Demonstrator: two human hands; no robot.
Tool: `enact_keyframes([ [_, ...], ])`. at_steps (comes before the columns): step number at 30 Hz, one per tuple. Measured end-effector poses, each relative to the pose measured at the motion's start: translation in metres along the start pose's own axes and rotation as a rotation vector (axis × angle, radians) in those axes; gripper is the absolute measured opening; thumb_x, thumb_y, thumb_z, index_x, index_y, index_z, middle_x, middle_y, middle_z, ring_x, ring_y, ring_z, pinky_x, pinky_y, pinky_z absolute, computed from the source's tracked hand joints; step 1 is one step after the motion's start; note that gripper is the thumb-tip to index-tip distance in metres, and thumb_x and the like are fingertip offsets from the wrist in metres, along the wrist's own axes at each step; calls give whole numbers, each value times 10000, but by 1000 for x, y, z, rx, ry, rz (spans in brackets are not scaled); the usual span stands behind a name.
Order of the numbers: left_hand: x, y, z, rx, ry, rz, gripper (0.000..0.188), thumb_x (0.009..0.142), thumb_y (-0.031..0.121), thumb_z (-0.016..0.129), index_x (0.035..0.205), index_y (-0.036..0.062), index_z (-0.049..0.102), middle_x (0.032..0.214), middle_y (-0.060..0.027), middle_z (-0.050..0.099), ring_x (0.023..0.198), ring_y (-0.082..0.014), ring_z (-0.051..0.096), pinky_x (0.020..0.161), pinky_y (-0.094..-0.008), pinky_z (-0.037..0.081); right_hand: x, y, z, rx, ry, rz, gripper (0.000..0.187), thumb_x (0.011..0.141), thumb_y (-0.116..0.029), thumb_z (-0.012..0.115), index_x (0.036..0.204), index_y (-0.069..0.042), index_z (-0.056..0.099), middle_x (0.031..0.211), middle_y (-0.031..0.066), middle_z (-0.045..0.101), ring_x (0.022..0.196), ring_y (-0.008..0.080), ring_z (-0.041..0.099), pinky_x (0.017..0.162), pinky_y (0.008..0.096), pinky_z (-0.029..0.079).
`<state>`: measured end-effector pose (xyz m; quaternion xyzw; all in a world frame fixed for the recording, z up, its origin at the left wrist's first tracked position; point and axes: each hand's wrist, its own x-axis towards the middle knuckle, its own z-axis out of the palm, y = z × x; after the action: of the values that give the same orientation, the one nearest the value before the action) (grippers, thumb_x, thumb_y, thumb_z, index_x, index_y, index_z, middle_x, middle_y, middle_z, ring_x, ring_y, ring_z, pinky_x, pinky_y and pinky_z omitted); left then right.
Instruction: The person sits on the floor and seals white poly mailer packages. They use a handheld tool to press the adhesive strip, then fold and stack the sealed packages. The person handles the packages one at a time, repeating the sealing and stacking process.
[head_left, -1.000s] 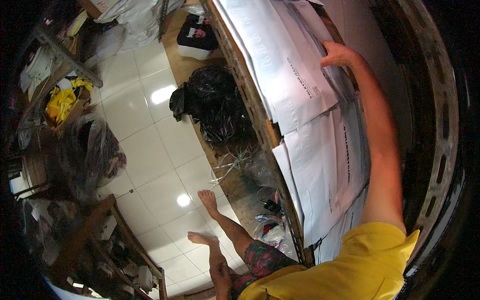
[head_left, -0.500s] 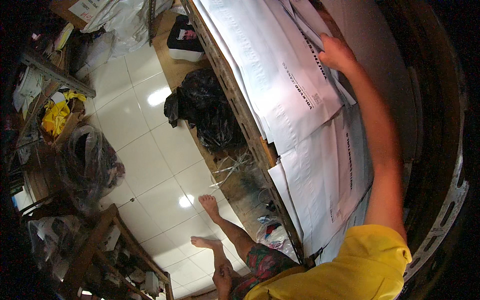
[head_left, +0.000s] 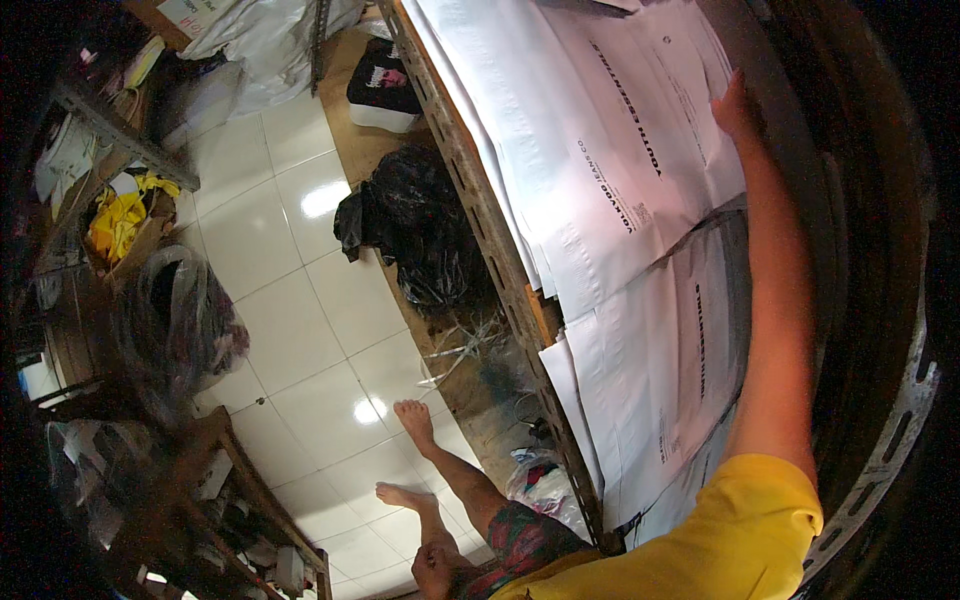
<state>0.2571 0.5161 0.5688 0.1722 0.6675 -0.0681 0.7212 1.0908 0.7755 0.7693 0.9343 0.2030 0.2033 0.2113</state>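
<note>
My right arm stretches along the far side of a shelf piled with white plastic mailing bags that carry black print. At the far edge of the upper pile, my right hand holds the rim of the top bag; most of its fingers are hidden behind that edge. A second pile of white mailing bags lies nearer to me, its side partly under my arm. Down by my legs and patterned shorts, my left hand hangs with curled fingers, and no object shows in it.
A rusty slotted metal rail edges the shelf. Below it are a black plastic bag and a black printed item on brown board. White floor tiles lie between this shelf and a left-hand rack. A clear plastic bundle stands left.
My right hand has moved outward to the right with the top bag's edge. The folded bag now lies spread flatter over the pile. My left hand has shifted slightly down and left.
</note>
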Motion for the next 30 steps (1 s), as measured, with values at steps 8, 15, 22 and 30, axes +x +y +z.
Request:
enact_keyframes([
  [8,-9,9,-6,517,76,221,343,938,240,586,1138,-37,625,1050,-257,661,968,-402,652,835,-461,519,-74,-114,-49,622,369,-580,615,942,-337,619,1451,-99,370,1425,182,443,1282,337,446,1046,453,389],
  [15,-92,-58,-35,452,497,473,362,921,282,531,1193,47,577,1055,-215,635,1018,-405,616,915,-494,483,-306,-167,-198,1240,42,-998,520,963,-347,611,1281,55,518,1183,251,592,1025,314,585,840,406,510],
  [22,-188,-157,-43,110,734,621,290,913,242,524,1086,32,626,1056,-183,646,1029,-376,620,902,-472,507,-507,-239,-203,1303,-984,-1679,466,896,-203,639,1277,46,542,1241,262,583,1069,335,598,948,465,482],
  [30,-215,-411,-54,-715,1241,249,280,859,235,596,1057,59,685,1035,-182,687,973,-386,645,853,-462,519,-875,-60,-234,137,-1204,-2174,424,897,-165,644,1236,77,564,904,168,709,838,225,691,791,321,534],
])
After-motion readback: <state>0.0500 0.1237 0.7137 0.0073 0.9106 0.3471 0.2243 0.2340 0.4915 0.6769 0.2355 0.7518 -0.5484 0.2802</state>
